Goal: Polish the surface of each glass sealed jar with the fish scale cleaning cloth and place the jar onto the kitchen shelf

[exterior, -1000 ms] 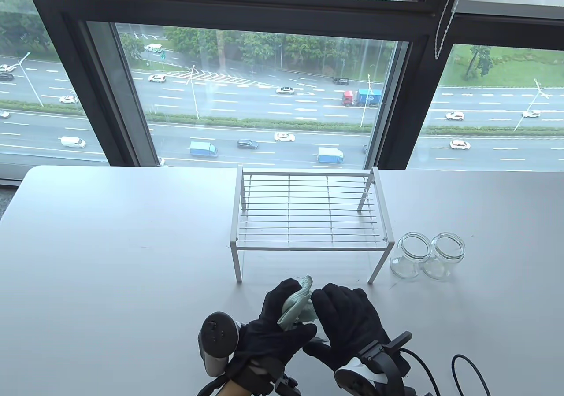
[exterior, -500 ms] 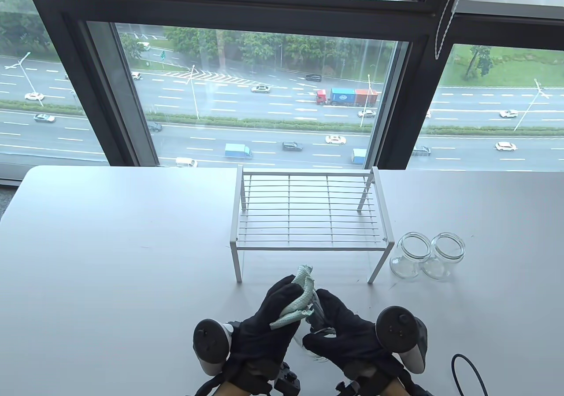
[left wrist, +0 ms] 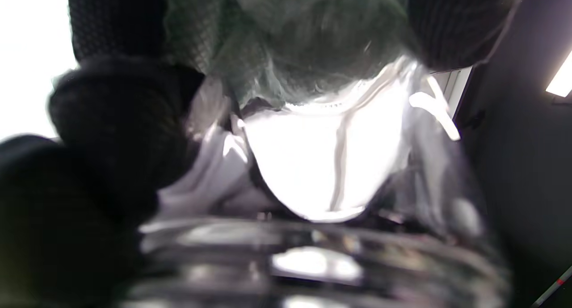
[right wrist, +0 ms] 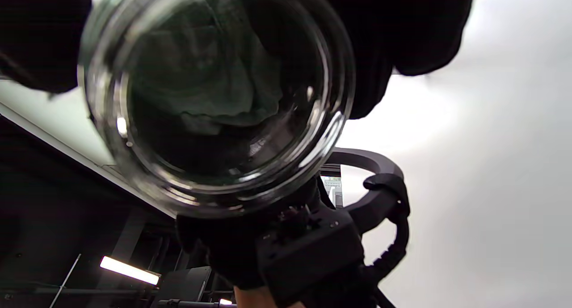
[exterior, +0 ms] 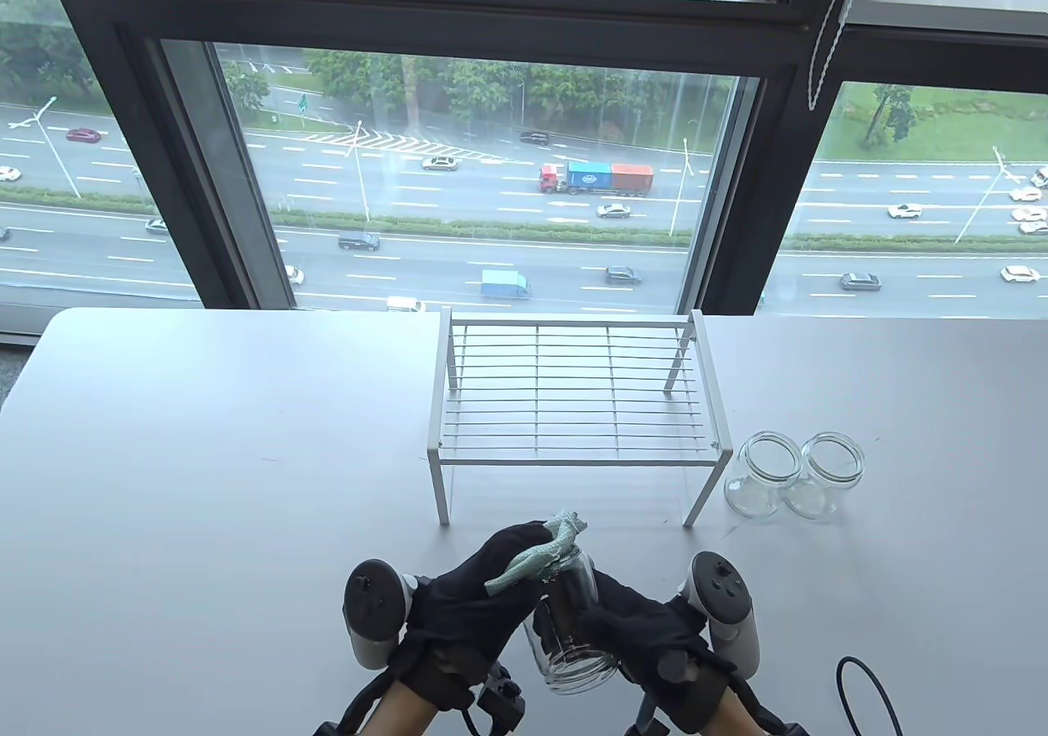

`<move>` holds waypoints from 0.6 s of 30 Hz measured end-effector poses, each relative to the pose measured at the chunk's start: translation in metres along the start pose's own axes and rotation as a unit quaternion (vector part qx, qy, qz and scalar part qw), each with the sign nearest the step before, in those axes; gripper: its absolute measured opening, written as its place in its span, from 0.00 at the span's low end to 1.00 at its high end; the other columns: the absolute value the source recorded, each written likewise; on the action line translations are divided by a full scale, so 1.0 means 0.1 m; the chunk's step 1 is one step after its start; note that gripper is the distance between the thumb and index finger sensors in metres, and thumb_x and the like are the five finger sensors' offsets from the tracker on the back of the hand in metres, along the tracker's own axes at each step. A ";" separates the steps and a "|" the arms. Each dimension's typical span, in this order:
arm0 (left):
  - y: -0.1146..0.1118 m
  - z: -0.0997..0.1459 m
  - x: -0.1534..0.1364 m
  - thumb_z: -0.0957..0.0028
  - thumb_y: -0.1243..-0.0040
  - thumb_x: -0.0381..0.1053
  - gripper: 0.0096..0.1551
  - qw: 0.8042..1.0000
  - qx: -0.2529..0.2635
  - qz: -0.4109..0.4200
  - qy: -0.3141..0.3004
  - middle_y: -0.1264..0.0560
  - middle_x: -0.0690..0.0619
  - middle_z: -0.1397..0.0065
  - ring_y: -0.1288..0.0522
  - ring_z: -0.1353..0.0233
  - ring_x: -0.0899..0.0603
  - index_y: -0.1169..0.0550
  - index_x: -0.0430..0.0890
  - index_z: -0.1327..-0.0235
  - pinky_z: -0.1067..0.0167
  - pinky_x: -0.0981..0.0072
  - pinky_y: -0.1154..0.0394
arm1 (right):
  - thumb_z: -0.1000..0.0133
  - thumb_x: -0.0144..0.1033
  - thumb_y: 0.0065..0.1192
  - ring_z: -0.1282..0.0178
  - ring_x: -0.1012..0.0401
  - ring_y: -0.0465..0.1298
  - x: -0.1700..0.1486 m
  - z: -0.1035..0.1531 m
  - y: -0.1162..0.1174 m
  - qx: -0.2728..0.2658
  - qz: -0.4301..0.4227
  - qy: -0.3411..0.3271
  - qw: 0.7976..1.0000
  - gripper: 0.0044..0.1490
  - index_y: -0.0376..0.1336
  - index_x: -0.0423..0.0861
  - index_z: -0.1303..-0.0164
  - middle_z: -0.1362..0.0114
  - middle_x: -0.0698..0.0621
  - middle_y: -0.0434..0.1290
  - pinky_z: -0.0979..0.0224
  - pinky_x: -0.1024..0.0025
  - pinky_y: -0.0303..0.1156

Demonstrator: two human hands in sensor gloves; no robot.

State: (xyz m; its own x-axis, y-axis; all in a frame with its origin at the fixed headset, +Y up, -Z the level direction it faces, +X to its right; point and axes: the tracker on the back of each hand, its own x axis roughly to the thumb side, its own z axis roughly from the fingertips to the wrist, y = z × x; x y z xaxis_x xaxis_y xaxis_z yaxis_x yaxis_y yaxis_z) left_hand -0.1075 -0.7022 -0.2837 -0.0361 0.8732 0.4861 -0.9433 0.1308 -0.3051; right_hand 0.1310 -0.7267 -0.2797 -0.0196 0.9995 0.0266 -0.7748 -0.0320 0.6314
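Observation:
Near the table's front edge, both gloved hands hold a clear glass jar (exterior: 571, 634), tilted with its mouth toward the bottom edge. My left hand (exterior: 524, 557) pinches a pale green scale-patterned cloth (exterior: 538, 557) and presses it on the jar's upper side. My right hand (exterior: 591, 615) grips the jar from the right. In the left wrist view the cloth (left wrist: 290, 44) lies over the glass (left wrist: 313, 254). The right wrist view looks into the jar (right wrist: 214, 98), with the cloth (right wrist: 201, 84) showing through it. A white wire shelf (exterior: 573, 408) stands behind with nothing on it.
Two more open glass jars (exterior: 761, 474) (exterior: 823, 474) stand side by side to the right of the shelf. A black cable (exterior: 868, 687) loops at the front right. A large window runs behind the table's far edge.
The right hand has turned over, from palm down across the jar to gripping its side. The jar has tilted and come into plain view. The cloth has slid over the glass.

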 end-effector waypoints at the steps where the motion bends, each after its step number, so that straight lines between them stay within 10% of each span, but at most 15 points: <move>1: 0.01 0.00 0.00 0.51 0.40 0.76 0.44 1.000 -0.002 -0.005 0.004 0.26 0.34 0.26 0.22 0.35 0.25 0.28 0.48 0.30 0.45 0.42 0.18 | 0.61 0.75 0.73 0.30 0.43 0.74 0.00 -0.01 0.01 0.002 0.023 0.001 1.000 0.68 0.55 0.42 0.20 0.26 0.45 0.75 0.28 0.40 0.67; 13: 0.32 0.00 0.11 0.48 0.33 0.63 0.30 0.992 0.056 -0.115 0.022 0.17 0.35 0.39 0.14 0.50 0.30 0.21 0.45 0.41 0.58 0.49 0.13 | 0.64 0.70 0.80 0.34 0.44 0.76 0.07 -0.01 0.00 -0.066 0.147 -0.007 0.987 0.72 0.51 0.40 0.21 0.25 0.42 0.71 0.28 0.40 0.67; 18: 0.48 0.01 -0.03 0.48 0.33 0.60 0.29 0.950 -0.030 -0.243 0.192 0.17 0.33 0.39 0.14 0.50 0.28 0.20 0.44 0.42 0.59 0.47 0.14 | 0.66 0.66 0.83 0.32 0.45 0.77 0.31 -0.04 -0.02 -0.126 0.238 -0.061 0.961 0.73 0.49 0.43 0.20 0.23 0.44 0.69 0.26 0.43 0.68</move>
State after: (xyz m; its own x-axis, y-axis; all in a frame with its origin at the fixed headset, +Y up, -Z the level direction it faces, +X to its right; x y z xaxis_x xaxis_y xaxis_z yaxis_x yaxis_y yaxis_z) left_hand -0.1530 -0.6991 -0.2992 0.5339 0.8077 0.2501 -0.7960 0.5799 -0.1733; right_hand 0.1291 -0.6954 -0.2836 -0.3479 0.8633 0.3657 -0.8248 -0.4673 0.3184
